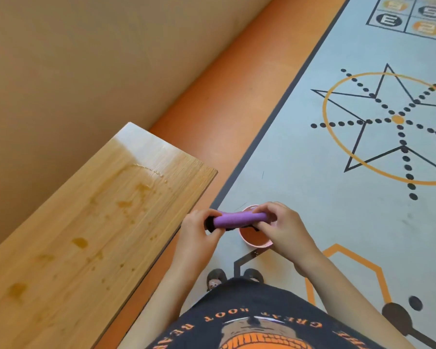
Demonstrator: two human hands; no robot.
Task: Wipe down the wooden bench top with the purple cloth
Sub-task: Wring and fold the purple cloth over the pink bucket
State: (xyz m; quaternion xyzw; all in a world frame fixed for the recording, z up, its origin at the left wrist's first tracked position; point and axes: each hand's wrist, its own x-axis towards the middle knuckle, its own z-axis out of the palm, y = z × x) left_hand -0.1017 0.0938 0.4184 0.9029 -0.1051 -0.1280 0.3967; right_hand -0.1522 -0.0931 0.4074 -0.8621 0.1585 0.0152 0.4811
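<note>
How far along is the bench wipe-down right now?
Done: nothing looks finished; the wooden bench top still shows amber spots and a wet patch. In hand: the left hand and right hand grip the ends of the rolled purple cloth, apparently wringing it above the pink bowl on the floor. Left: bringing the cloth to the bench and wiping those stains.

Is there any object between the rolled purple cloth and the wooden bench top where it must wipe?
Nothing visible blocks it. The rolled purple cloth is held by the left hand and the right hand above a pink cup on the floor; the wooden bench top bears only wet stains.
</note>
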